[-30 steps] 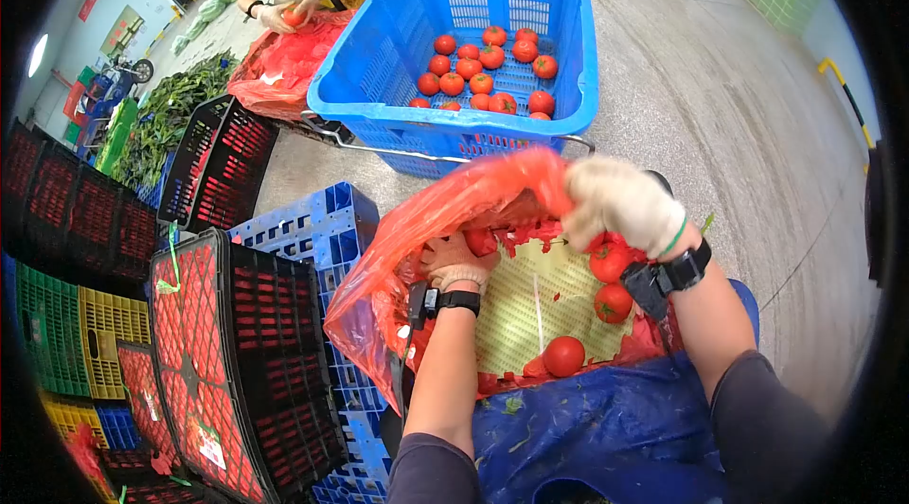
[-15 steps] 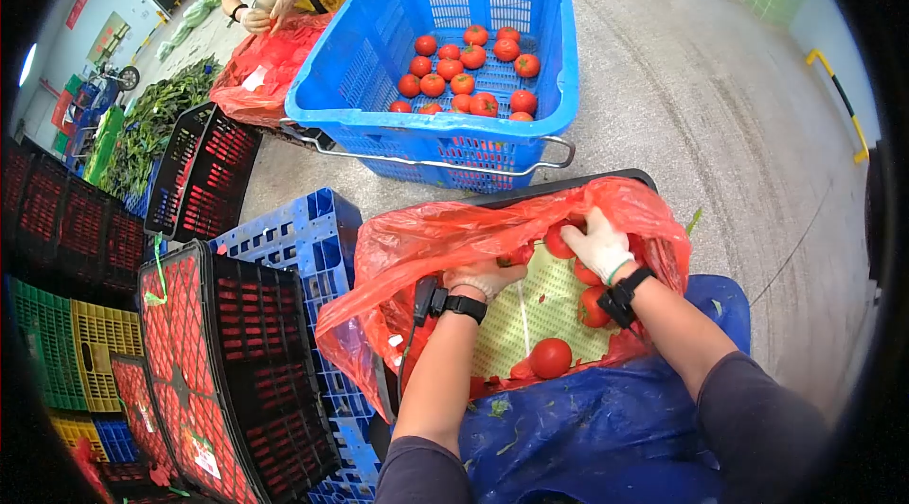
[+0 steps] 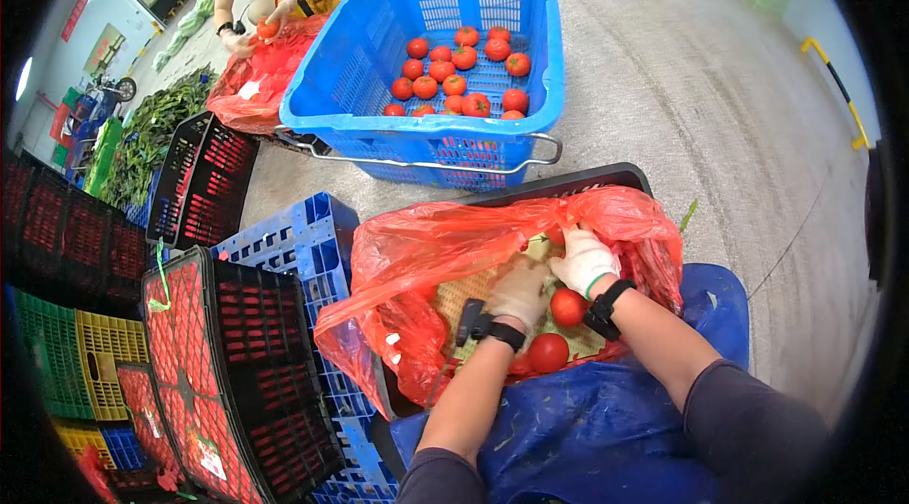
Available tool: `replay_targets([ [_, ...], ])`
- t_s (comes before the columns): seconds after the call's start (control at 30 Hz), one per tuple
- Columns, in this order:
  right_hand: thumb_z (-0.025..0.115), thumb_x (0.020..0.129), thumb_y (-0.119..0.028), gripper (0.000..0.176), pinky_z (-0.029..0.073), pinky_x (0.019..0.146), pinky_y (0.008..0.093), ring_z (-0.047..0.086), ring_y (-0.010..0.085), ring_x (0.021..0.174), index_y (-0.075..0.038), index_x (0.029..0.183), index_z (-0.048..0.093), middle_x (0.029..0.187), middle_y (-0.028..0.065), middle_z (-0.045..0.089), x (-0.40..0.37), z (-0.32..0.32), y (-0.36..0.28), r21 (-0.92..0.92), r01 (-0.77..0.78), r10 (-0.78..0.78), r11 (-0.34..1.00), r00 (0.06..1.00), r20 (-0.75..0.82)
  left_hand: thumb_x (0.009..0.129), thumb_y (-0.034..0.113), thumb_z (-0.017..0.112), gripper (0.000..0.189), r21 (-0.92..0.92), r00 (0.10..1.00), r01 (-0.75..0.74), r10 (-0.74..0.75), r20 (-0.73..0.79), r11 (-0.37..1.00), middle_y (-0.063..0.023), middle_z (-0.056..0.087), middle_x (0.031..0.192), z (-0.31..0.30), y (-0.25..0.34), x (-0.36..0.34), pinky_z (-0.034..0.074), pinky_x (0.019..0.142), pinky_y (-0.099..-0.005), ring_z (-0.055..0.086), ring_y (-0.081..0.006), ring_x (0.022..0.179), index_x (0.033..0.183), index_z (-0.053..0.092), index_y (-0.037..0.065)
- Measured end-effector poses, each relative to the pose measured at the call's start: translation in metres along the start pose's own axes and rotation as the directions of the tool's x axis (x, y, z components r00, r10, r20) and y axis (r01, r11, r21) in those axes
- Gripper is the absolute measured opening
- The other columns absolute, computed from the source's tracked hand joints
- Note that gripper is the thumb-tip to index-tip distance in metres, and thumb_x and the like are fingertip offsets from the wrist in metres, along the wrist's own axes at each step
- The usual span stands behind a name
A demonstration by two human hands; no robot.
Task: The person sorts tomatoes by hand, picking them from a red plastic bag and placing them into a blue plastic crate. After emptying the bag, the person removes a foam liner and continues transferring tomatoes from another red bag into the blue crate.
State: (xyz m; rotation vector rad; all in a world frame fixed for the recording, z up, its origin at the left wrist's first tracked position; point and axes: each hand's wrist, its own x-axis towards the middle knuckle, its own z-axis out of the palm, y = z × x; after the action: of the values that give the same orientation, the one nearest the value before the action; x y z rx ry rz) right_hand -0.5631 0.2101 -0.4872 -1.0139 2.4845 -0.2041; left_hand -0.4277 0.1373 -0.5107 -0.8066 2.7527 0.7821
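Observation:
In a black crate lined with a red plastic bag, both my gloved hands are close together over a patterned pale sheet. My right hand reaches to the far side, its fingers curled at a tomato that is mostly hidden. Just left of it, my left hand is smeared by motion, so its fingers cannot be made out. One tomato lies below my right hand. Another tomato rests near the crate's front side.
Beyond the crate stands a blue basket with several tomatoes. A co-worker's gloved hands hold a tomato over another red bag. To my left are a blue pallet and stacked black crates.
My left hand has moved right, from the bag's left side toward my right hand. My right hand has shifted slightly down and left. The co-worker's hands have lifted a tomato.

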Motion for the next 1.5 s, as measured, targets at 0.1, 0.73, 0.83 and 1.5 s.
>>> replay_targets([
  [0.1,0.072,0.07,-0.039,0.07,0.044,0.095,0.0415,0.056,0.0391,0.112,-0.002,0.124,0.048,0.117,0.0257,0.058,-0.016,-0.008,0.009,0.264,-0.006,0.024,0.964,0.997,-0.067,0.091,0.029,0.046,0.035,-0.864,0.964,0.219,-0.239,0.119,0.454,-0.0135,0.062,0.112,-0.003,-0.023,-0.007,0.049,0.088,-0.0411,0.061,-0.0294,0.103,0.113,0.058,0.005],
  [0.73,0.042,0.095,-0.052,0.051,0.059,0.067,0.0538,0.063,0.0434,0.09,-0.006,0.115,0.05,0.104,0.0251,0.059,-0.011,-0.123,-0.056,0.731,-0.507,-0.61,-0.457,0.777,0.158,0.084,0.066,0.053,0.077,-0.747,0.999,0.044,0.028,0.034,-0.664,-0.0141,0.064,0.107,-0.042,-0.03,-0.079,0.054,0.059,-0.0294,0.066,-0.0234,0.074,0.125,0.049,0.0],
  [0.83,0.043,0.094,-0.05,0.053,0.06,0.066,0.0527,0.061,0.0441,0.093,-0.001,0.114,0.047,0.109,0.0269,0.056,0.011,-0.15,-0.071,0.756,-0.431,-0.508,-0.493,0.848,0.152,0.084,0.056,0.061,0.074,-0.703,0.997,0.034,0.077,-0.03,-0.711,-0.0158,0.062,0.113,-0.045,-0.025,-0.087,0.057,0.068,-0.0339,0.067,-0.0273,0.082,0.131,0.044,0.001],
  [1.5,0.059,0.092,-0.032,0.069,0.058,0.072,0.0416,0.063,0.0318,0.088,-0.001,0.143,0.023,0.108,0.021,0.054,0.011,-0.153,-0.098,0.897,-0.241,-0.34,-0.369,0.934,0.111,0.095,0.06,0.035,0.066,-0.681,0.988,-0.039,-0.129,0.082,-0.731,-0.0148,0.064,0.102,-0.066,-0.015,-0.085,0.041,0.038,-0.0195,0.058,-0.0133,0.057,0.123,0.05,0.002],
])
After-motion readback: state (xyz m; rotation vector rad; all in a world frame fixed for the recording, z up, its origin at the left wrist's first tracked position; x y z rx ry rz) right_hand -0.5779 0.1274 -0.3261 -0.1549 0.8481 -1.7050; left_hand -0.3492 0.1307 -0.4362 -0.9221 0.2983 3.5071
